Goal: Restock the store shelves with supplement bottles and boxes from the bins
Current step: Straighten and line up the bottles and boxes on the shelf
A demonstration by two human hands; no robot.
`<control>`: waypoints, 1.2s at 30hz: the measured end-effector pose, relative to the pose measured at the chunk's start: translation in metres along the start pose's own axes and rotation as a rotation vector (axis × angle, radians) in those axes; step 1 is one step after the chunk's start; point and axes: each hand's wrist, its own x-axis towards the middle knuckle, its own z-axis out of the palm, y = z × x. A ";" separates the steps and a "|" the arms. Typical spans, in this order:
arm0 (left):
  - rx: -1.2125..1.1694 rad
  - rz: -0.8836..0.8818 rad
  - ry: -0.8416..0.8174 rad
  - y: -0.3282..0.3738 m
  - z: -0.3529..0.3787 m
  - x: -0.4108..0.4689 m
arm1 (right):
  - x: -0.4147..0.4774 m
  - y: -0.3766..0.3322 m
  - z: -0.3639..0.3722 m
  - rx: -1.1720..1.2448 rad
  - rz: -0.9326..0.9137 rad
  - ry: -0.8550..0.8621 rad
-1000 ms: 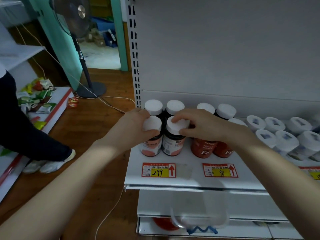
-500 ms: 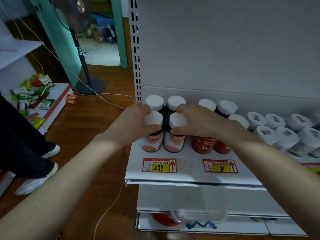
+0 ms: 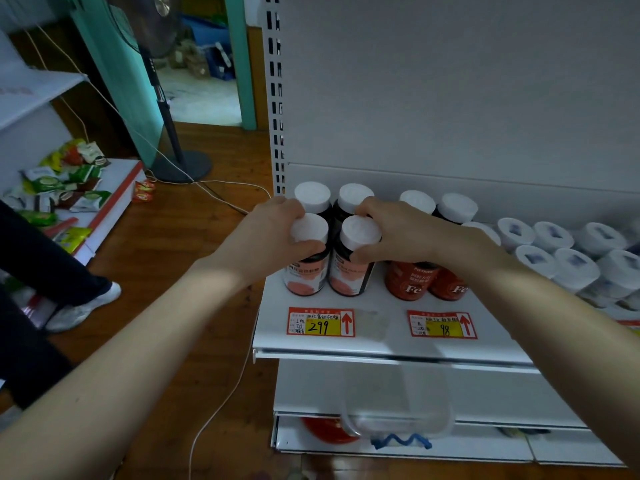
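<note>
Gripping one front-row bottle apiece, both hands worked at centre frame on the white shelf (image 3: 381, 337). The left hand (image 3: 266, 237) was curled around the left front bottle (image 3: 306, 258), fingers behind its white cap and thumb across its shoulder. The right hand (image 3: 398, 233) was closed likewise on the right front bottle (image 3: 353, 261), fingertips over the far rim of the cap.

Compared with the frame one second earlier, the two pink-labelled bottles stood closer together and squarer to the shelf edge, almost touching side to side. The right bottle's label had turned: the pale printed panel seen earlier had given way to the pink front. The hands had barely shifted, so the change appeared to be a facing and aligning motion.

Both bottles stood upright just behind the price tag marked 299 (image 3: 320, 322), with two matching back-row bottles (image 3: 332, 199) directly behind them. To the right of centre stood red-labelled bottles (image 3: 414, 278) above the tag marked 98 (image 3: 441, 325), and white-capped containers (image 3: 554, 247) filled the right edge.

This slot looked filled and tidy; judged from the layout, release of both bottles and a return to the clear bin (image 3: 398, 417), seen at lower centre below the shelf, would follow. A white cable (image 3: 214, 414) trailed across the floor at lower left, near another person's shoe (image 3: 83, 310).
</note>
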 end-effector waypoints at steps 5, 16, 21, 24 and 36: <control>0.020 0.007 0.005 0.000 0.001 0.000 | 0.001 0.000 -0.001 -0.015 0.006 -0.002; -0.109 -0.014 -0.041 -0.009 -0.006 0.009 | 0.000 0.004 -0.004 -0.010 -0.047 -0.058; -0.112 -0.020 -0.015 -0.014 -0.006 0.013 | -0.003 -0.006 -0.003 -0.024 -0.065 -0.060; -0.139 -0.026 -0.007 -0.015 -0.006 0.013 | -0.003 -0.013 0.002 -0.034 0.016 0.017; -0.204 -0.041 -0.035 -0.021 -0.005 0.017 | 0.003 -0.007 -0.004 -0.078 -0.061 -0.019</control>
